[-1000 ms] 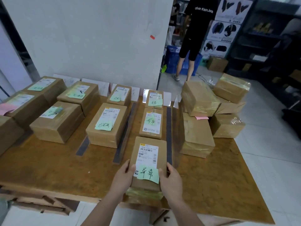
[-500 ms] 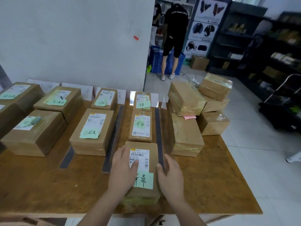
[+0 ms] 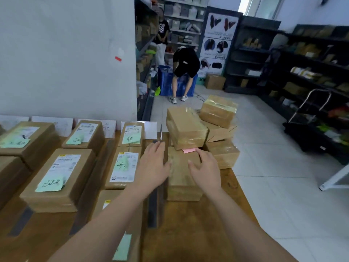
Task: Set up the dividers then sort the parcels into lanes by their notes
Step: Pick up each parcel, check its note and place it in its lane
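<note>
Brown wood of the desk [image 3: 188,233] lies nearest, a dark divider strip [image 3: 152,210] fencing off the lane of green-noted parcels [image 3: 123,167]. Just past it, my left grip [image 3: 153,165] and right grip [image 3: 205,167] are both wide, fingers spread over a plain parcel [image 3: 181,178] in the unsorted pile, holding nothing. I judge I'm fetching the next one. Its pink note [image 3: 189,150] needs reading, but another parcel [image 3: 186,127] rests partly on it. Beyond are a white wall [image 3: 66,63], tiled floor [image 3: 273,167], dark shelves [image 3: 311,63], and a person [image 3: 186,67] bending over a blue crate [image 3: 166,82].

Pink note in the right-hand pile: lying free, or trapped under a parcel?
Trapped: the pink note pokes out from beneath the upper parcel, atop the lower parcel.
</note>
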